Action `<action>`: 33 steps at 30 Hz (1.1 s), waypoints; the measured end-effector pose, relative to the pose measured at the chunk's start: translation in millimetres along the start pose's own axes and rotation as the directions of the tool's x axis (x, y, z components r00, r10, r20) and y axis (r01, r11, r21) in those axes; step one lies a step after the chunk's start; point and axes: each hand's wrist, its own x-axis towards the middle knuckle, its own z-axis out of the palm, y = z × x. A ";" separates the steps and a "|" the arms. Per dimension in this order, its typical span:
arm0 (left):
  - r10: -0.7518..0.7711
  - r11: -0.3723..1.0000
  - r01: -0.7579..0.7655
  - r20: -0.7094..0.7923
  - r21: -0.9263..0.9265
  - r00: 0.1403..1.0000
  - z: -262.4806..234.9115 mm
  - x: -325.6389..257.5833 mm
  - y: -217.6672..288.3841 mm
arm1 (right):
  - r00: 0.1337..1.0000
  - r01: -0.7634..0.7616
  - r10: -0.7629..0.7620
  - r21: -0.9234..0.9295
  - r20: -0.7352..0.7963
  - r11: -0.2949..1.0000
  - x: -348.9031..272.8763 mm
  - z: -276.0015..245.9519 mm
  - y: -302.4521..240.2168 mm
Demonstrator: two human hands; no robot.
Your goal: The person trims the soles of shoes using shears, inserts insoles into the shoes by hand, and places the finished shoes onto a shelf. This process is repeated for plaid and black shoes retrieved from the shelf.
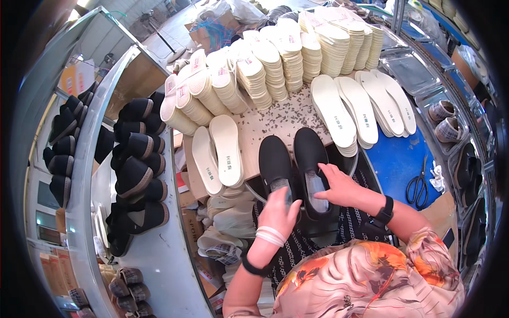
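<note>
Grey metal shelf runs past the left edge of the tabletop; dark shoes with tan soles crowd along it in an uneven double row. Tabletop itself: pale wood. Blue surface adjoins its right edge.

Along the far edge of the tabletop, tall stacks of cream insoles stand close together, from the far-left corner across to the right. Lower piles of white insoles lie side by side towards the right edge, their heel ends facing the near edge. A further white insole pair lies at the near-left corner, its two sides just beside each other, dark lettering on each.

Two black slip-on shoes, a left shoe and a right shoe, at the middle of the near edge. Toes point to the far edge; heels reach past the near edge, above dark patterned cloth. Whether the shoes rest on the wood cannot be told. Something pale shows in both openings.

Left hand: bent over the heel end of the left shoe, thumb out to the side, fingertips at the opening; cannot tell if it grips. Right hand: fingers and thumb spread apart, touching the side of the right shoe at its opening.

Black-handled scissors on the blue surface, near its right side; crumpled white scrap just beside. Tiny dark bits scattered mid-tabletop, between stacks and shoes.
</note>
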 end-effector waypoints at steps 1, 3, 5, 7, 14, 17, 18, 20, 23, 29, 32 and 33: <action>0.043 0.997 -0.032 -0.147 0.077 0.988 -9.7 -7.5 -6.5 | 1.000 -0.015 0.015 0.057 0.000 0.998 3.0 -4.1 -7.5; -0.038 0.996 0.063 -0.329 0.065 0.943 -19.2 -18.4 -19.4 | 1.000 -0.022 0.022 0.104 0.003 0.994 8.1 -9.6 -19.9; -0.096 0.995 0.089 -0.199 -0.041 0.975 4.0 -18.1 -62.4 | 0.998 -0.007 0.002 0.079 0.057 0.997 10.3 -8.4 -27.2; -0.027 0.999 0.025 -0.141 -0.020 0.990 19.1 -20.4 -77.5 | 0.993 0.046 -0.051 0.047 0.108 0.998 22.0 -10.3 -22.5; -0.119 0.993 0.115 -0.194 -0.032 0.974 -125.5 -11.0 -93.7 | 0.950 0.291 -0.311 -0.289 -0.028 0.912 73.9 -57.0 -97.7; 0.011 0.944 0.085 -0.287 0.319 0.958 -140.7 11.5 -138.2 | 0.863 0.504 -0.493 -0.217 0.108 0.836 108.7 -9.4 -162.5; 0.058 0.915 0.040 -0.227 0.402 0.972 -139.9 16.5 -153.7 | 0.796 0.601 -0.592 -0.270 0.123 0.752 122.6 19.3 -176.7; 0.007 0.858 0.028 -0.067 0.513 0.998 -139.3 36.7 -151.6 | 0.728 0.662 -0.677 -0.371 0.108 0.652 145.9 55.9 -180.7; -0.046 0.842 0.056 -0.031 0.537 0.998 -133.8 47.9 -157.1 | 0.780 0.606 -0.612 -0.409 0.134 0.682 158.8 77.4 -184.1; 0.020 0.902 -0.001 -0.039 0.432 0.999 -142.9 39.5 -172.1 | 0.756 0.653 -0.640 -0.244 0.141 0.717 164.6 75.2 -175.9; 0.023 0.889 0.021 -0.091 0.457 0.996 -134.2 40.6 -156.6 | 0.691 0.714 -0.714 -0.250 0.109 0.654 174.6 83.2 -161.7; -0.023 0.862 0.079 -0.117 0.500 0.993 -129.2 42.4 -148.9 | 0.661 0.740 -0.740 -0.270 0.124 0.616 177.4 83.7 -154.8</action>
